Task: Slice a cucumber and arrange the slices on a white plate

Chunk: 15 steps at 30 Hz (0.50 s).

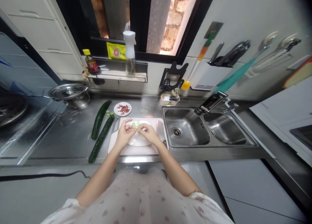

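My left hand (125, 132) is closed in a pinch on a thin, pale green cucumber slice (134, 126). Close beside it, my right hand (148, 133) pinches with thumb and forefinger at the slice's right side, the fingertips of both hands nearly meeting. Under the hands is a white plate (139, 142), with more pale slices partly hidden behind my fingers. It rests on a light cutting board (114, 146). Left of the board lie two long dark green cucumbers (101, 120), one with cut pieces (109, 113) at its far end.
A small white plate (119, 109) of chopped red bits stands behind the board. A double steel sink (190, 133) with a black faucet (207, 103) is on the right. At the back left sits a lidded steel pot (78, 98); a shelf (114, 75) holds bottles.
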Each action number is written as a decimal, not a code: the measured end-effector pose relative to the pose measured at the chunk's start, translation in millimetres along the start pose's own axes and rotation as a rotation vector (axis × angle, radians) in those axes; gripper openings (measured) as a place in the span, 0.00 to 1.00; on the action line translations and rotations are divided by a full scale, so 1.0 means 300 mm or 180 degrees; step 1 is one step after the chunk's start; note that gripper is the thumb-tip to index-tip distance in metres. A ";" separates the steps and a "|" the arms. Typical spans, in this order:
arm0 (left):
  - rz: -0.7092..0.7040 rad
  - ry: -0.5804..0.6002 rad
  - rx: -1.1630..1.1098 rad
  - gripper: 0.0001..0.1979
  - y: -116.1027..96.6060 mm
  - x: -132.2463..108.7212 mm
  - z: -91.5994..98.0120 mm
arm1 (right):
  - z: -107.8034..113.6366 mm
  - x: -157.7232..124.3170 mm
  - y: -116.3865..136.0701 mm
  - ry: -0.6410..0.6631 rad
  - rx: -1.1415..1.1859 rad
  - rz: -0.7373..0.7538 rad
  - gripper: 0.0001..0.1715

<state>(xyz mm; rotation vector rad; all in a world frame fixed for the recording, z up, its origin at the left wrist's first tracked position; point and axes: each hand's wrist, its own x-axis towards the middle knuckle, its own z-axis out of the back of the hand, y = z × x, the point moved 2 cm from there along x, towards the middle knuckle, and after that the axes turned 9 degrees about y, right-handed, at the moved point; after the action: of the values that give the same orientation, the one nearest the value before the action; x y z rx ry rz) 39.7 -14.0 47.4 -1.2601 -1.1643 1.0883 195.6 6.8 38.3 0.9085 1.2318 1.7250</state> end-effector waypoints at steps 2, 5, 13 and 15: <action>-0.0065 -0.0042 0.0080 0.29 -0.002 -0.004 -0.002 | -0.001 0.000 -0.002 0.0016 0.0001 -0.0010 0.08; -0.0097 -0.0068 0.0160 0.29 -0.004 -0.007 -0.007 | -0.002 0.001 -0.005 0.0031 0.0023 -0.0044 0.08; -0.0043 -0.0084 0.0053 0.24 0.015 0.009 -0.019 | 0.022 0.006 -0.002 0.0268 0.0451 -0.0249 0.05; 0.0002 -0.0074 0.0005 0.23 0.027 0.016 -0.023 | 0.036 0.007 -0.003 0.0308 0.0506 -0.0287 0.04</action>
<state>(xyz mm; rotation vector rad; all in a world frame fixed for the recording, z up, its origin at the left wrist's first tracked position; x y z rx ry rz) 47.5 -9.7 39.6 -1.2495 -1.1805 1.1068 204.5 12.9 40.6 0.8557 1.4684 1.6337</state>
